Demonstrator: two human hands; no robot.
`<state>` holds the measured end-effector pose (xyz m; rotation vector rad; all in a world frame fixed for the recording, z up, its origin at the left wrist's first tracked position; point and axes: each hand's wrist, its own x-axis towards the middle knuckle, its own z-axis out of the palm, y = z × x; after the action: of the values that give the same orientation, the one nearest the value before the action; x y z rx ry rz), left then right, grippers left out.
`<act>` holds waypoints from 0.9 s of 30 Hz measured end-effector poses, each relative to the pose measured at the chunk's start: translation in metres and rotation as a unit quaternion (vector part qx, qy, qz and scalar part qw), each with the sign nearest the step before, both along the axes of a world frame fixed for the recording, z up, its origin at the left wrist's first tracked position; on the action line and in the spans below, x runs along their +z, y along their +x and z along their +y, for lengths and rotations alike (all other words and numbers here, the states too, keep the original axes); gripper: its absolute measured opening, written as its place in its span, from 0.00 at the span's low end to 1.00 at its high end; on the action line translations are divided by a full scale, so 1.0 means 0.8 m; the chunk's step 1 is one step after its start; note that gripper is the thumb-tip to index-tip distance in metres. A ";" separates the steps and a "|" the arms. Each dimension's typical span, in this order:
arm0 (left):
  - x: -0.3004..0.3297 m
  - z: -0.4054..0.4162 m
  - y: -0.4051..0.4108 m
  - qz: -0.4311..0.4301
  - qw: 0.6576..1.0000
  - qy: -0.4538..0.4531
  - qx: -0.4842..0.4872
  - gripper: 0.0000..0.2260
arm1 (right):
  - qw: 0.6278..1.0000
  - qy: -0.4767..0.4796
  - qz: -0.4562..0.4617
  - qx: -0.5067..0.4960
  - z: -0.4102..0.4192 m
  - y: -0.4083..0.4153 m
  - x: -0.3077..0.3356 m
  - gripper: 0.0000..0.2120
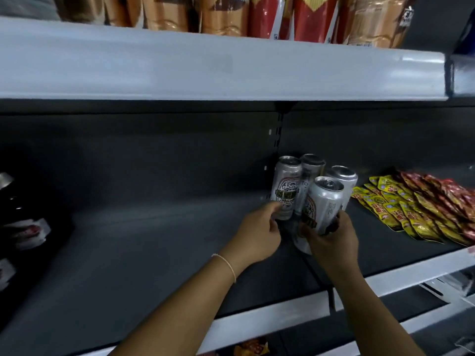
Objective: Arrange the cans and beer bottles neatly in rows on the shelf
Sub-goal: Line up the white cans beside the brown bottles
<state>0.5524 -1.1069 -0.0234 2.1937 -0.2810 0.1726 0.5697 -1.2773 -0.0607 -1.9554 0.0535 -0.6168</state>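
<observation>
Both hands on silver beer cans, dark grey metal shelf [154,253].
L hand [257,235] grips upright silver can w/ red-green label [285,188]; R hand [331,240] curls round tilted silver can [323,201]; 2 more cans behind.

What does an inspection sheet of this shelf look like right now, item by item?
Surface: dark grey shelf, bare at left and centre.
Job's things: four silver cans clustered upright or slightly tilted near the middle; dark bottles at far left, blurred.
Clutter: yellow and red snack packets lying at right.
Hands: left hand touches the left can; right hand grips the front can.
Cables: nothing seen.
Surroundings: upper shelf with orange and red bags; a lower shelf edge below.
</observation>
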 end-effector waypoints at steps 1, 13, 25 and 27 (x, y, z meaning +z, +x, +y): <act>0.001 0.007 -0.002 -0.004 1.000 -0.007 0.005 0.19 | 1.000 0.011 -0.005 0.014 0.010 -0.004 0.001 0.22; 0.020 0.164 -0.051 -0.089 0.987 -0.055 0.124 0.16 | 0.975 0.029 0.017 0.219 0.184 -0.029 0.008 0.23; -0.015 0.317 -0.115 -0.073 0.950 -0.096 0.290 0.16 | 0.935 0.069 0.054 0.343 0.357 -0.050 0.000 0.25; -0.020 0.331 -0.121 -0.069 0.943 -0.102 0.308 0.17 | 0.928 0.075 0.057 0.359 0.379 -0.052 -0.001 0.25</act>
<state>0.4555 -0.8419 -0.0397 1.9990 0.3468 0.6720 0.5279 -0.9745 -0.0618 -1.6935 -0.5113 -0.0105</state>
